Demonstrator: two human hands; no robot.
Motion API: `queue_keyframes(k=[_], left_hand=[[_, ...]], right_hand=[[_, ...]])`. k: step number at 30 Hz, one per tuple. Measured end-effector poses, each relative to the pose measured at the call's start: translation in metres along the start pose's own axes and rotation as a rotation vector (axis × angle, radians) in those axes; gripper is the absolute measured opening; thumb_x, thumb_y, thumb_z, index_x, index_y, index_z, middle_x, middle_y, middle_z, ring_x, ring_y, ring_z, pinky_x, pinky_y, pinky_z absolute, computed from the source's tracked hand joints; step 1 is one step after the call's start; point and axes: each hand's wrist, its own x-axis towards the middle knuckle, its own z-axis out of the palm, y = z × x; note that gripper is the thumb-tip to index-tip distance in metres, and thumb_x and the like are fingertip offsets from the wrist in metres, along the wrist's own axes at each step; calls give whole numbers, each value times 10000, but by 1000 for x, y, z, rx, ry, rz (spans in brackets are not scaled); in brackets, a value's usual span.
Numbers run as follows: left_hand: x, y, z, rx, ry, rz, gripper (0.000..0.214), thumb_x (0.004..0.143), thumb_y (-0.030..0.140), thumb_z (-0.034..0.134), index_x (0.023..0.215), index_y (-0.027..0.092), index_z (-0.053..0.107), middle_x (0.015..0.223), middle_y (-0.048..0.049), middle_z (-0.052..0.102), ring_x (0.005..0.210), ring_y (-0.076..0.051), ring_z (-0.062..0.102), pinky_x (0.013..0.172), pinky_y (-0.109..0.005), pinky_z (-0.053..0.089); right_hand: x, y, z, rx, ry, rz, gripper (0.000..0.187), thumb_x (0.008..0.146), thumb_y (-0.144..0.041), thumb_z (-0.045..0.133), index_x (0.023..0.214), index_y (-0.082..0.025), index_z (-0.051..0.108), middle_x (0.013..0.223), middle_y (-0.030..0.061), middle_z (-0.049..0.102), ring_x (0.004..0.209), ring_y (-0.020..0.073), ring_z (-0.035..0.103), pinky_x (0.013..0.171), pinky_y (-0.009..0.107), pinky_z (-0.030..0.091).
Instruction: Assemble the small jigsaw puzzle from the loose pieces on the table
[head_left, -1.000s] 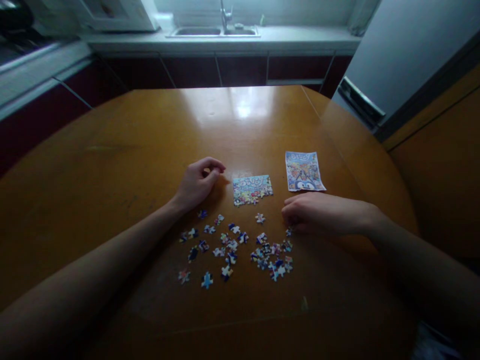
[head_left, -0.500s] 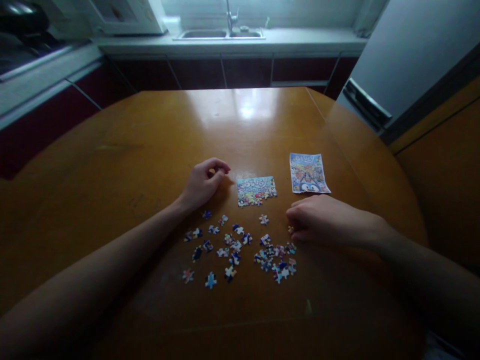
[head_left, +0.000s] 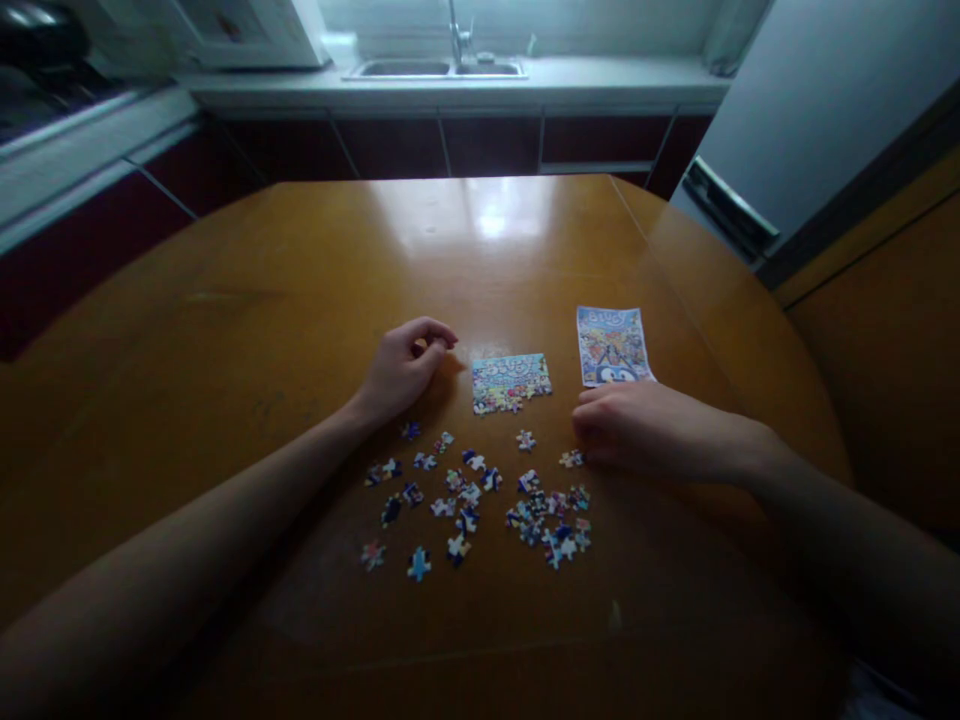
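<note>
My left hand (head_left: pixel 409 362) rests on the table, fingers curled in toward the thumb, and I see nothing in it. Just to its right lies a joined block of jigsaw puzzle (head_left: pixel 511 383) with an uneven lower edge. My right hand (head_left: pixel 634 425) is closed like a fist; its fingertips are hidden, so I cannot tell what is in them. A puzzle piece (head_left: pixel 572 458) lies beside its curled fingers. Another single piece (head_left: pixel 526 440) sits below the block. Several loose pieces (head_left: pixel 469 495) are spread at left, and a denser cluster (head_left: pixel 555 505) lies at right.
A creased picture sheet (head_left: pixel 613 345) lies right of the joined block, its lower edge next to my right hand. The wooden table (head_left: pixel 225 350) has a rounded edge. Beyond it are a counter with a sink (head_left: pixel 405 69) and, at right, a grey fridge (head_left: pixel 817 120).
My right hand has shifted slightly upward, and the puzzle piece at its fingertips now shows more fully on the table. My left hand keeps its pose. The whole view slides slightly.
</note>
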Motion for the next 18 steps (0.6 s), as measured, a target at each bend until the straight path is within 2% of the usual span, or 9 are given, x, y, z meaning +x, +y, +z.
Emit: queue_keyframes(k=[4, 18], left_hand=[[0, 0, -1, 7, -1, 0, 127, 831, 248, 555, 834, 205, 674, 826, -34, 697, 681, -139, 596, 627, -277, 459], [0, 0, -1, 15, -6, 11, 124, 834, 254, 557, 839, 208, 672, 810, -32, 692, 637, -134, 573, 591, -275, 447]], right_hand=[[2, -1, 4, 34, -7, -41, 45, 784, -158, 640, 764, -192, 618, 825, 25, 644, 753, 153, 584, 676, 269, 402], [5, -3, 8, 41, 20, -52, 64, 778, -131, 606, 768, -193, 597, 822, 25, 639, 744, 150, 573, 673, 272, 405]])
